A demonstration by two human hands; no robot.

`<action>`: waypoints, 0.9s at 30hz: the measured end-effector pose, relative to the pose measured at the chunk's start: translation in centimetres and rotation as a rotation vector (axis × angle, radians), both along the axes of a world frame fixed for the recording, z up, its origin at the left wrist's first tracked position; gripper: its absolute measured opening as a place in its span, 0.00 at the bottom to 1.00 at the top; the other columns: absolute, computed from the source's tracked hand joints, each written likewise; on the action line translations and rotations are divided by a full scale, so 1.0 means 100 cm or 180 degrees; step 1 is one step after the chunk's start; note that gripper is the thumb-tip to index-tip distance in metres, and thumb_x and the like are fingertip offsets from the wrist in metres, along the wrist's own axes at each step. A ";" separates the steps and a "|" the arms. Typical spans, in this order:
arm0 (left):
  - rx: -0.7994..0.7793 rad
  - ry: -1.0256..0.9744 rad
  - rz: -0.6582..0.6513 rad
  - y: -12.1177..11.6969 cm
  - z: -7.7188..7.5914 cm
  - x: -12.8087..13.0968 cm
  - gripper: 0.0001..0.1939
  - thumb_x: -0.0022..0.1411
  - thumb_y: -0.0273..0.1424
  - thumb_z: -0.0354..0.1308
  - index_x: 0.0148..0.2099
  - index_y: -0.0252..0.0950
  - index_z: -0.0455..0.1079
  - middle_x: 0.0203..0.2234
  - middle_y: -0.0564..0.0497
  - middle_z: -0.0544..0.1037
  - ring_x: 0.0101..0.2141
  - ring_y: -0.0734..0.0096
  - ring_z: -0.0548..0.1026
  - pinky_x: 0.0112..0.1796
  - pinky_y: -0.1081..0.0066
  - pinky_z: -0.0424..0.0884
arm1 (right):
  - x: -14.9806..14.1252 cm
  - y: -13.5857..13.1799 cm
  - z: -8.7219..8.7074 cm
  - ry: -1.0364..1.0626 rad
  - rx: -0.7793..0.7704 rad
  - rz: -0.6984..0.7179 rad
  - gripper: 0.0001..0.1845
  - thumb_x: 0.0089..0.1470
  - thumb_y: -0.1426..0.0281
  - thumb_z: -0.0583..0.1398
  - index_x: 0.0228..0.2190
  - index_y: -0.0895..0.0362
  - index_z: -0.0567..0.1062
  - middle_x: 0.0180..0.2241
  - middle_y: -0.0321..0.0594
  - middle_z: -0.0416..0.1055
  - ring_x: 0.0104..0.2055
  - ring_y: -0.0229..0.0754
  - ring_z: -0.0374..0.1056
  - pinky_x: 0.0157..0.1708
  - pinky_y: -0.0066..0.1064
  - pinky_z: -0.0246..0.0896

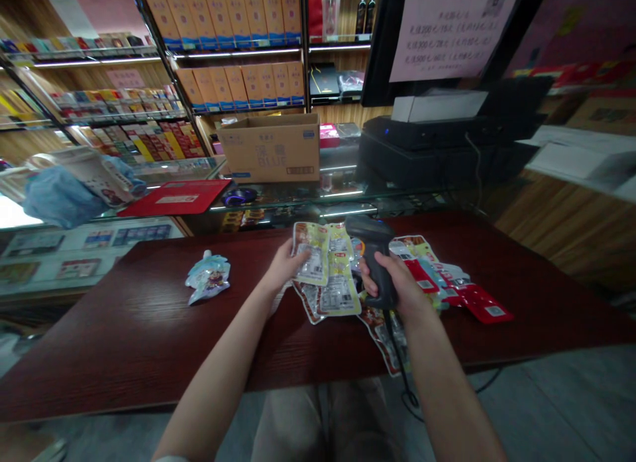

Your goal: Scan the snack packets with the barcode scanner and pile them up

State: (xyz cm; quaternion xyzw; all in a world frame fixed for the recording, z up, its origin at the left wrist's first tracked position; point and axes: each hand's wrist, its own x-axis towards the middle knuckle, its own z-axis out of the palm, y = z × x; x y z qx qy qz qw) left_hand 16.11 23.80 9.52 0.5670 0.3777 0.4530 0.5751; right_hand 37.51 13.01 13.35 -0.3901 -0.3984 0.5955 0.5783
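Note:
My left hand [287, 266] grips a yellow and clear snack packet [313, 253] by its left edge, thumb on top. Under and behind that packet lie more yellow packets [342, 289] on the dark red table [199, 343]. A black barcode scanner [380, 270] is held upright by its handle in my right hand [392, 280], its head above the packets and its cable hanging down. Beside and partly behind my right hand are several other packets, among them a red one [484, 303]. A light blue spouted pouch [209, 276] lies alone on the left.
Behind the table, a glass counter carries a cardboard box [271, 150], a red folder [176, 197] and a purple mouse [239, 197]. A monitor [380, 44] with a paper sign and black machines [447, 144] stand at the right. The scanner cable [397, 356] drops over the table's front edge.

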 end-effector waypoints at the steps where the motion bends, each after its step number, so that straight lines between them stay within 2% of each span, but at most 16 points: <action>1: 0.0024 -0.0112 0.0122 0.001 0.004 -0.003 0.22 0.48 0.38 0.68 0.44 0.34 0.70 0.35 0.48 0.80 0.32 0.67 0.76 0.38 0.66 0.73 | 0.000 0.000 0.000 0.0005 0.0003 0.0005 0.18 0.47 0.55 0.63 0.28 0.55 0.65 0.22 0.32 0.65 0.15 0.30 0.56 0.14 0.25 0.52; 6: 0.0231 -0.0779 0.0695 0.015 0.014 -0.017 0.21 0.48 0.38 0.68 0.42 0.37 0.66 0.33 0.52 0.77 0.34 0.70 0.76 0.41 0.68 0.72 | -0.003 0.000 -0.002 -0.0096 -0.0034 0.0080 0.18 0.47 0.56 0.63 0.28 0.55 0.65 0.22 0.33 0.66 0.15 0.30 0.57 0.14 0.25 0.53; 12: 0.0464 -0.1281 0.1195 0.037 0.004 -0.027 0.24 0.47 0.41 0.69 0.39 0.40 0.59 0.33 0.56 0.74 0.33 0.74 0.74 0.42 0.68 0.71 | -0.012 0.001 -0.006 -0.0458 -0.0082 0.0300 0.20 0.48 0.53 0.63 0.28 0.55 0.66 0.18 0.32 0.65 0.14 0.33 0.58 0.13 0.25 0.53; 18: 0.0515 -0.1308 0.1199 0.044 -0.005 -0.030 0.25 0.48 0.44 0.68 0.40 0.40 0.58 0.36 0.54 0.75 0.37 0.72 0.76 0.43 0.68 0.71 | -0.020 0.002 -0.010 -0.0570 -0.0006 0.0224 0.18 0.48 0.56 0.64 0.30 0.57 0.68 0.21 0.31 0.66 0.14 0.30 0.57 0.12 0.23 0.51; 22: 0.0551 -0.1270 0.1140 0.044 -0.008 -0.029 0.24 0.49 0.42 0.68 0.43 0.40 0.61 0.39 0.52 0.76 0.40 0.68 0.77 0.43 0.68 0.73 | -0.019 0.002 -0.011 -0.0878 -0.0027 0.0319 0.20 0.51 0.55 0.62 0.22 0.57 0.67 0.14 0.30 0.61 0.13 0.30 0.56 0.13 0.24 0.51; 27: 0.0558 -0.1245 0.1173 0.045 -0.009 -0.026 0.24 0.51 0.41 0.68 0.46 0.40 0.64 0.46 0.47 0.76 0.44 0.61 0.77 0.43 0.62 0.75 | -0.019 0.002 -0.010 -0.0928 -0.0029 0.0330 0.22 0.49 0.54 0.62 0.19 0.57 0.66 0.11 0.31 0.60 0.12 0.30 0.54 0.13 0.24 0.49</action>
